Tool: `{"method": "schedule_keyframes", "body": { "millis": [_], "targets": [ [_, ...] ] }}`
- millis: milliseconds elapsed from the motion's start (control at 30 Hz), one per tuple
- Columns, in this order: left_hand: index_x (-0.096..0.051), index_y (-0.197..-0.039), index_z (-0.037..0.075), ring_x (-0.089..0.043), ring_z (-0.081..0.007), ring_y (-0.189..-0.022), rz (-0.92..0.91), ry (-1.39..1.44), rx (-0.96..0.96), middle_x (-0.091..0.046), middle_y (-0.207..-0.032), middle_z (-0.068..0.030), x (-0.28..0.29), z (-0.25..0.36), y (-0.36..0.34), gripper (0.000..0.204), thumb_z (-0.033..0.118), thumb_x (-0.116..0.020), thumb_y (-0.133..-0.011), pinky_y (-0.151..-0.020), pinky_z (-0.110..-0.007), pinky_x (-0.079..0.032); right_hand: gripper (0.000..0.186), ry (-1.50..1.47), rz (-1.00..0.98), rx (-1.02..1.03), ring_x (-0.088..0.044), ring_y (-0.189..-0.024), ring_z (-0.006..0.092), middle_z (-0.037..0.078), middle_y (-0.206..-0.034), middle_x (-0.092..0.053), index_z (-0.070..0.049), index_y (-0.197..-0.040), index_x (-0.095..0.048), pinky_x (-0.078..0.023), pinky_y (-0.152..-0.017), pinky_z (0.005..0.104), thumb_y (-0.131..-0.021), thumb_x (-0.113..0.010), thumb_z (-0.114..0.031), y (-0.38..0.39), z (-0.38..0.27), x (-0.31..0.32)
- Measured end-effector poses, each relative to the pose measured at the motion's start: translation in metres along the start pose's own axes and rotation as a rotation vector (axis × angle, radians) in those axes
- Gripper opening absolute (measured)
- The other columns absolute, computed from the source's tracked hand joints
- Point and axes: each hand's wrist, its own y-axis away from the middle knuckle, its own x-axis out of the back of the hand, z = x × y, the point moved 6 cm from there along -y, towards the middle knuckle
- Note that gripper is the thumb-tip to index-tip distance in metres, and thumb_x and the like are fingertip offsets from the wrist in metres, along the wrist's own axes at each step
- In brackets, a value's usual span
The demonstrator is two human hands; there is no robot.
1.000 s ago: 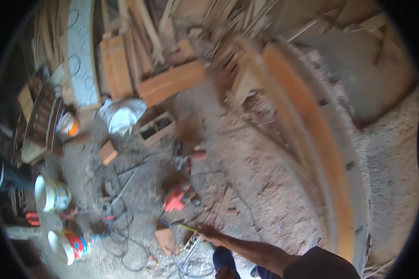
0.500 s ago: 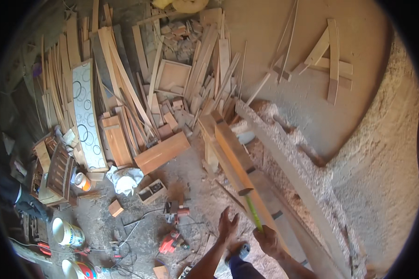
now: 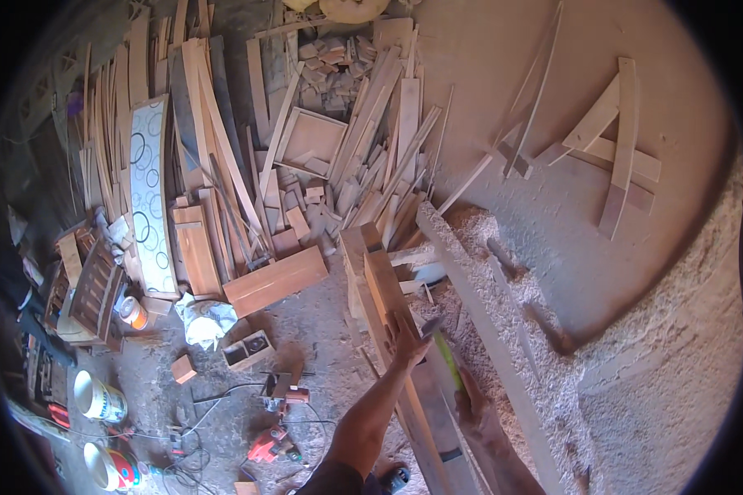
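My left hand (image 3: 404,342) is on a long wooden beam (image 3: 383,285), its fingers curled over the wood. The beam lies on a low wooden workbench (image 3: 357,241) that runs from the middle of the view toward me. Just to the right, my right hand (image 3: 472,400) is closed around the green handle of a hammer (image 3: 446,356). The hammer's grey head (image 3: 432,327) is close to the left hand's fingers, above the beam's right side. Part of the beam is hidden under my left hand and forearm.
A long board (image 3: 491,318) stands right of the bench amid wood shavings (image 3: 470,227). Stacked planks and offcuts (image 3: 338,74) fill the back left. A red power tool (image 3: 266,445), cables, white buckets (image 3: 99,396) and a divided wooden box (image 3: 249,350) sit on the left floor.
My left hand has moved up and forward from beside the bench onto the beam. The hammer in my right hand has shifted off the beam's top toward its right side. The view has turned slightly.
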Motion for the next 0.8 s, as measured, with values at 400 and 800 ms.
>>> {"method": "schedule_keyframes", "body": {
  "millis": [400, 800],
  "targets": [
    [-0.014, -0.151, -0.009, -0.011, -0.0556, -0.143, 0.229, -0.161, -0.217, -0.009, -0.155, -0.0359, 0.002, 0.007, -0.008, 0.097, 0.015, -0.064, -0.072, -0.120, -0.056, -0.015, 0.078, 0.376, -0.304, 0.173, -0.064, -0.060, 0.0355, 0.018, -0.074, -0.065, -0.024, -0.155, -0.026, -0.054, -0.057, 0.0501, -0.087, -0.060, -0.009, -0.233, 0.083, -0.136],
    [-0.014, -0.152, -0.007, -0.015, -0.0585, -0.141, 0.179, -0.151, -0.140, -0.011, -0.155, -0.0354, 0.012, 0.005, -0.010, 0.095, 0.010, -0.062, -0.071, -0.118, -0.056, -0.022, 0.086, 0.302, -0.363, 0.208, -0.064, -0.061, 0.0347, 0.017, -0.069, -0.063, -0.020, -0.157, -0.024, -0.053, -0.057, 0.0487, -0.082, -0.065, -0.009, -0.254, 0.087, -0.164]
  ]
}}
